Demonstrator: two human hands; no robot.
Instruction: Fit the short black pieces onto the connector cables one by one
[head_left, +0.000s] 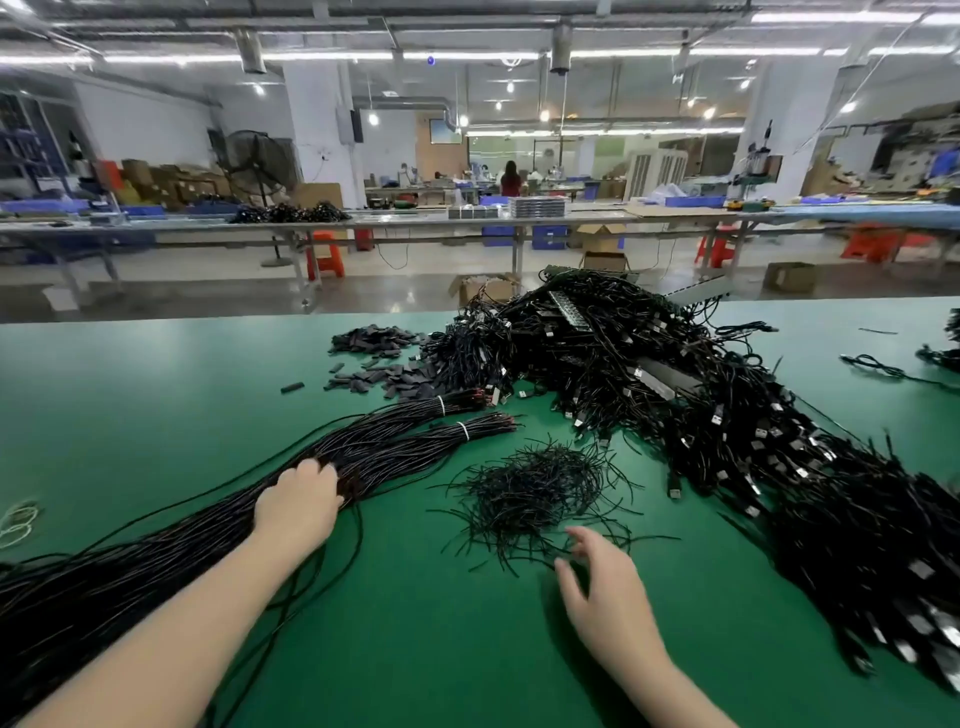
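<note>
The green table (156, 395) holds a huge cable heap (727, 415) at two o'clock. The left hand (301, 499) grips the tied cable bundle (395, 441). The right hand (602, 587) hangs open near thin ties (530, 488). Short black pieces (374, 358) wait at twelve o'clock. I think one cable must come out first.

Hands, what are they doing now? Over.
Left hand grips bundled cables. Right hand open, hovering by loose black ties. Short black pieces untouched, far side.

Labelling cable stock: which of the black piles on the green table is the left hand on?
The long tied bundle of black cables with white ties; left hand grips it. The other piles lie untouched.
</note>
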